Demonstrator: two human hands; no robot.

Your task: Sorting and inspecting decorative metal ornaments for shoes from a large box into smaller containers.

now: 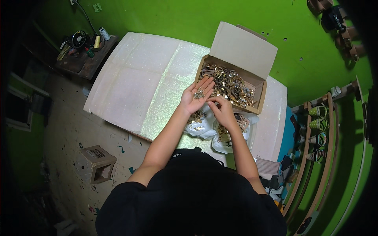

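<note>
My left hand [195, 96] is palm up with its fingers stretched out, holding a small heap of silvery metal pieces [199, 93] in the palm. Close beside it, my right hand [221, 109] has its fingers bent together in a pinch. Whatever those fingertips hold, if anything, is too small to make out. Both hands are over the near side of an opened cardboard box [260, 94], which is full of mixed gold and dark metal fittings [232, 84]. Below the hands, a white plastic bag [202, 131] and another white bag [222, 147] contain more metal pieces, partly covered by my right forearm.
A pale, shimmering sheet covers the table [130, 74]. Toward the left stands a dark side table [84, 67] with thread spools. A cardboard carton [95, 163] rests on the littered floor. Sandals [319, 124] hang on a wooden rack at right, beside the green wall.
</note>
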